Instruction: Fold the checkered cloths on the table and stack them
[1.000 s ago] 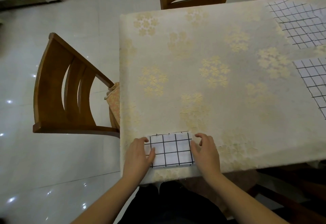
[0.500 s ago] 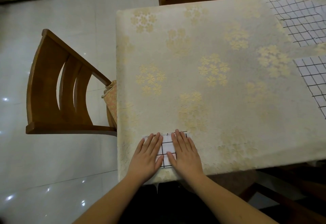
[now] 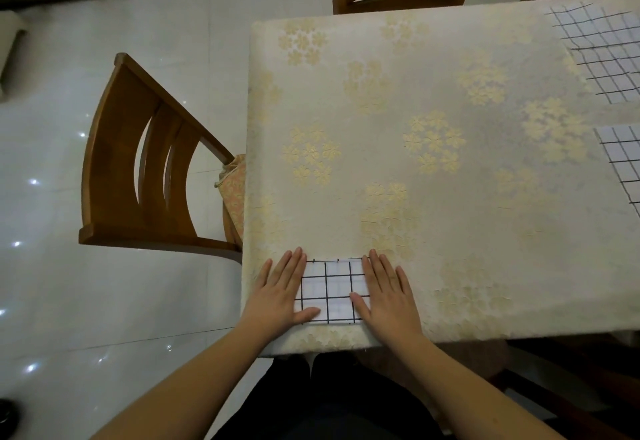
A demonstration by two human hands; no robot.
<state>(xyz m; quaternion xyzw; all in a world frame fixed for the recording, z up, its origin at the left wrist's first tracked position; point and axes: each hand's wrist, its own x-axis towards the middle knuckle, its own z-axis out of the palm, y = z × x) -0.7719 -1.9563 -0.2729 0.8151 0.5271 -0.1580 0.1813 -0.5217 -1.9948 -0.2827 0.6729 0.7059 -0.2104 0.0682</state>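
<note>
The folded checkered cloth (image 3: 332, 289) looks like thin, smooth white fabric printed with fine black grid lines, and the two checkered cloths at the far right (image 3: 604, 50) (image 3: 623, 159) show the same matt weave, the farther one slightly rumpled. The tablecloth (image 3: 433, 169) is a cream textile with raised, faintly shiny golden flower patterns. The chairs (image 3: 138, 176) are brown varnished wood, and the floor (image 3: 104, 301) is glossy pale tile with bright reflections.

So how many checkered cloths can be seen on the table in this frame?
3. A folded cloth lies at the near edge under both flat hands. A rumpled cloth sits at the far right corner, and a third cloth lies at the right edge, cut off; others may lie out of view.
</note>
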